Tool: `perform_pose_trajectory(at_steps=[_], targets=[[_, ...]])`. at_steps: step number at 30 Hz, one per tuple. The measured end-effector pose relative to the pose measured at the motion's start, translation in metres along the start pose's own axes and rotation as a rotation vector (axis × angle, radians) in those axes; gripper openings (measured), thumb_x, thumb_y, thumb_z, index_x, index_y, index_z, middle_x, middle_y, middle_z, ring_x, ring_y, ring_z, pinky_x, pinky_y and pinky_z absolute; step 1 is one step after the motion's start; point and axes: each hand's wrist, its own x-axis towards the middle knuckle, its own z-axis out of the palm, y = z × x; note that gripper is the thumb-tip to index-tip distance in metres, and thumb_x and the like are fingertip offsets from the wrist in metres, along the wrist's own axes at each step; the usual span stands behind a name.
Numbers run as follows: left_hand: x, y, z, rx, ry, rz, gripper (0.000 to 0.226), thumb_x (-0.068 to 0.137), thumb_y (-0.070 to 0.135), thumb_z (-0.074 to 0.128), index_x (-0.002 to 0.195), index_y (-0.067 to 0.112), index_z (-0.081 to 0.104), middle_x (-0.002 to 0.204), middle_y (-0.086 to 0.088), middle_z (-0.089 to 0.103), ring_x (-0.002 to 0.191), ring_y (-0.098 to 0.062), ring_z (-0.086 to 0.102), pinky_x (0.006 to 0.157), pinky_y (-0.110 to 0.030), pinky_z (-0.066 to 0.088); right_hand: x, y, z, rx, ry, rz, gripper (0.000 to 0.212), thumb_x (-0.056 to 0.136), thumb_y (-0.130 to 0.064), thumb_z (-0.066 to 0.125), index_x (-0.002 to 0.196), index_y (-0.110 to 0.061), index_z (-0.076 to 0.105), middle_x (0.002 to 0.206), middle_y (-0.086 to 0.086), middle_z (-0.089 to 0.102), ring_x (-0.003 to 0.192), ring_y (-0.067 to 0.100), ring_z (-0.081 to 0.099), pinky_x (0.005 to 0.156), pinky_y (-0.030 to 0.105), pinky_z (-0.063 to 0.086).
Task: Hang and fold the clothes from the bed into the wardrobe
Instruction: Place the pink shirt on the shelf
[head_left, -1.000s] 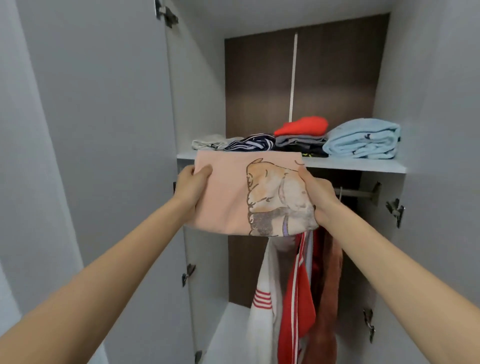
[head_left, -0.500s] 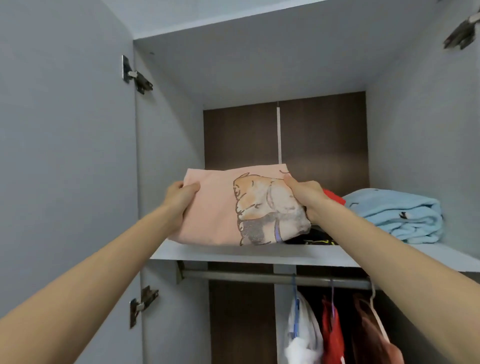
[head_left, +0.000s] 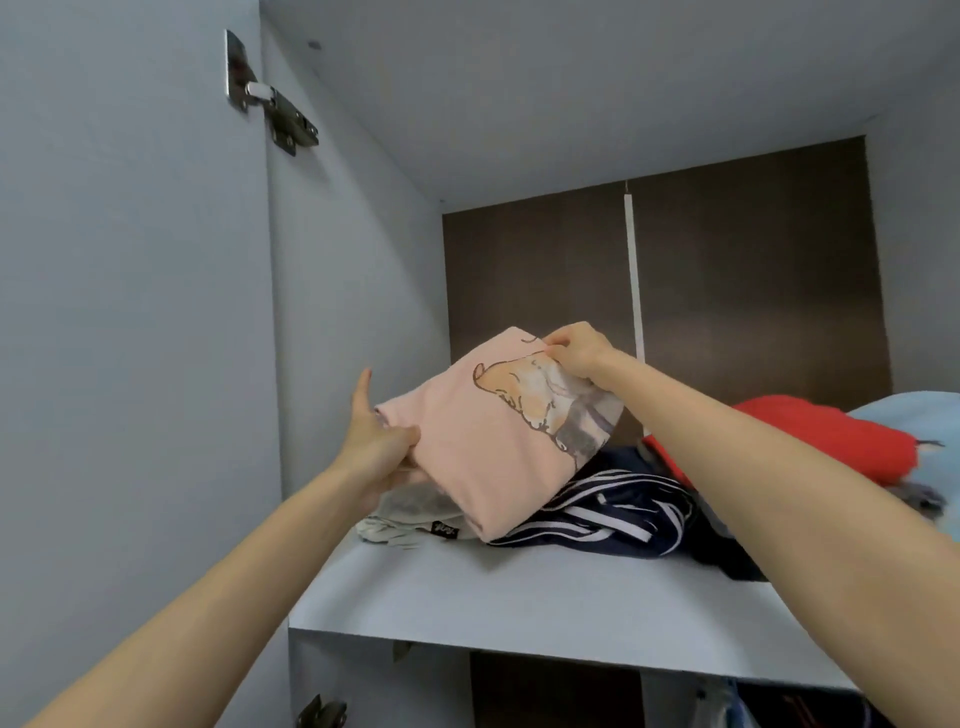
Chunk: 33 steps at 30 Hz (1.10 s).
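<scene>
Task garment: a folded pink T-shirt (head_left: 498, 441) with a printed tan and grey animal figure, held inside the wardrobe above the upper shelf (head_left: 519, 592).
Tilt: the far edge is raised and the near lower corner is down at the stacked clothes on the left part of the shelf. I cannot tell whether its weight rests there.
Left hand (head_left: 376, 441): grasps the T-shirt's left edge, thumb on top of the cloth and fingers under it, with one finger pointing straight up beside the wardrobe's side wall.
Right hand (head_left: 576, 348): pinches the raised far edge just above the print, fingers curled over the cloth.
Under the T-shirt: a pale grey garment (head_left: 410, 509) with a small dark label lies at the left of the shelf. Just beside it is a navy garment with white stripes (head_left: 613, 514), partly covered by the pink corner.
Further right: a red garment (head_left: 831, 441) sits on top of dark clothes behind the right forearm, and a light blue folded cloth (head_left: 930, 421) touches it at the frame edge.
Back panel (head_left: 753, 286): dark brown, with a white vertical strip (head_left: 634, 286) down it.
Door (head_left: 130, 312): grey, open at left, with a metal hinge (head_left: 275, 109) near its top.
Below the shelf: hanging clothes (head_left: 779, 706), too dim to identify.
</scene>
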Motion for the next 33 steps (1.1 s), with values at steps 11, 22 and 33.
perform_pose_trajectory(at_steps=[11,22,33], targets=[[0.019,-0.056,-0.011,0.339,0.080,-0.092,0.058,0.095,0.001,0.036,0.144,0.033,0.035,0.140,-0.011,0.046,0.067,-0.021,0.064,0.044,-0.023,0.053,0.077,0.010,0.126,-0.220,-0.164,-0.290,0.026,0.100,-0.029,0.045,0.115,-0.035,0.065,0.126,-0.004,0.061,0.121,0.024,0.048,0.101,0.042,0.024],[0.051,-0.059,0.021,1.517,0.132,0.237,0.040,0.099,0.040,0.033,0.130,0.029,0.057,0.124,-0.006,0.045,0.120,-0.026,0.040,0.096,-0.036,0.033,0.046,0.016,0.159,-0.362,-0.937,-0.208,0.065,0.095,-0.063,0.028,0.152,-0.037,0.009,0.159,-0.008,0.010,0.144,0.024,0.020,0.115,0.045,0.022],[0.053,-0.075,0.021,1.565,-0.181,0.029,0.049,0.103,0.041,0.021,0.145,0.020,0.032,0.148,-0.008,0.039,0.135,-0.029,0.035,0.110,-0.043,0.026,0.028,0.019,0.161,-0.531,-0.835,-0.346,0.060,0.098,-0.060,0.015,0.152,-0.035,0.012,0.161,-0.004,0.007,0.147,0.021,0.013,0.119,0.042,0.009]])
